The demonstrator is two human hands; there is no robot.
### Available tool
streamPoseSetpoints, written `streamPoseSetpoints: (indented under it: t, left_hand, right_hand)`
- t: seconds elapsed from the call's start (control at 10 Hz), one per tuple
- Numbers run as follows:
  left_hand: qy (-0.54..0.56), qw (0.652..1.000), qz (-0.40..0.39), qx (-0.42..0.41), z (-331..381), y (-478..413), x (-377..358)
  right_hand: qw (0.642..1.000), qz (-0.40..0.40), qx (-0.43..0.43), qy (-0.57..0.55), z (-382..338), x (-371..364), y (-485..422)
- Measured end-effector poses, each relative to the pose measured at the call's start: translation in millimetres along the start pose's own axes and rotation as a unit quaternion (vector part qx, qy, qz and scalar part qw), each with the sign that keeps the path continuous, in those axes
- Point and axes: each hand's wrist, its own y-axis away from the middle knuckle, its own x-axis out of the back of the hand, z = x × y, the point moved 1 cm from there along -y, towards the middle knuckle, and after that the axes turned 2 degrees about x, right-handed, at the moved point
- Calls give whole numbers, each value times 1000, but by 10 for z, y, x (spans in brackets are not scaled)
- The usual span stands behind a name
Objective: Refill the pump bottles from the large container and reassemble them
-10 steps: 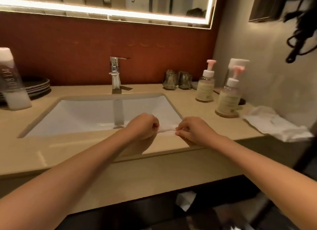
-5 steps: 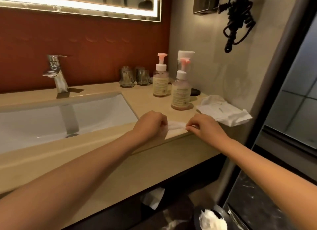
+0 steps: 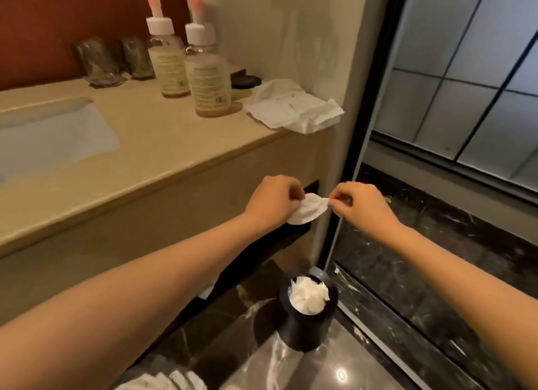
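Note:
Two clear pump bottles with pink-and-white pumps stand upright on the beige counter, the rear bottle just left of the front bottle. Both have their pumps fitted. My left hand and my right hand are off the counter's front edge, each pinching one end of a small white tissue stretched between them. Straight below the tissue, a black bin stands on the floor. The large container is out of view.
A crumpled white cloth lies at the counter's right end by the wall. Two wrapped glasses and a dark round coaster sit behind the bottles. The sink is at left. The bin holds white tissue; a glass door stands right.
My view has swung right and down. Both hands, still holding the tissue, have moved off the counter's edge to above the floor bin.

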Motion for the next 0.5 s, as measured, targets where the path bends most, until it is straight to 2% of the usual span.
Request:
streamPoseSetpoints:
  t: [0.3,0.4,0.5]
  left_hand:
    - [50,988,-53,139,-519,-282,-975]
    - [45,983,-88,156,-677,-292,-1112]
    - [49,980,-90,171,-807,-297,-1092]
  right_hand:
    - [990,-66,-101,-70,794,-709,91]
    - [984,-118,-125,-46,985,-929,101]
    - [982,-147,-119,-10,1067,-1058,74]
